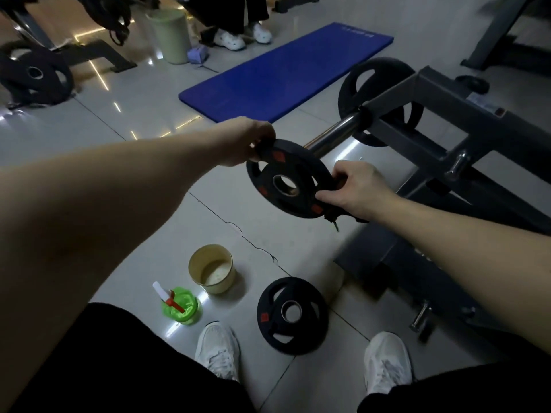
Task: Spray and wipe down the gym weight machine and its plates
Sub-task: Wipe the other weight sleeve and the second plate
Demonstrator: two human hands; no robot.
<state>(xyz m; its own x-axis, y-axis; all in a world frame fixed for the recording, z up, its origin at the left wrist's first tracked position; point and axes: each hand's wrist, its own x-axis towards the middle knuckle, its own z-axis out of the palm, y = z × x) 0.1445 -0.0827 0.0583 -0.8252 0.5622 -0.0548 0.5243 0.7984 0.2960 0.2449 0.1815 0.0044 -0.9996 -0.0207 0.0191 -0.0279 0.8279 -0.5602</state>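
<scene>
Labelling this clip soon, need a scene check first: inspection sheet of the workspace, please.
surface: glossy tiled floor, a crack running across it.
job's things: small black plate held at the tip of the chrome sleeve; second plate flat on the floor; green spray bottle upright; dark cloth; machine frame.
clutter: open beige tub beside the bottle.
grips: left grip holds the small black plate's far rim; right grip pinches its near rim, cloth hanging beneath.
cables: nothing seen.
surroundings: blue mat, pale bin, another person's white shoes, more plates at left.
</scene>
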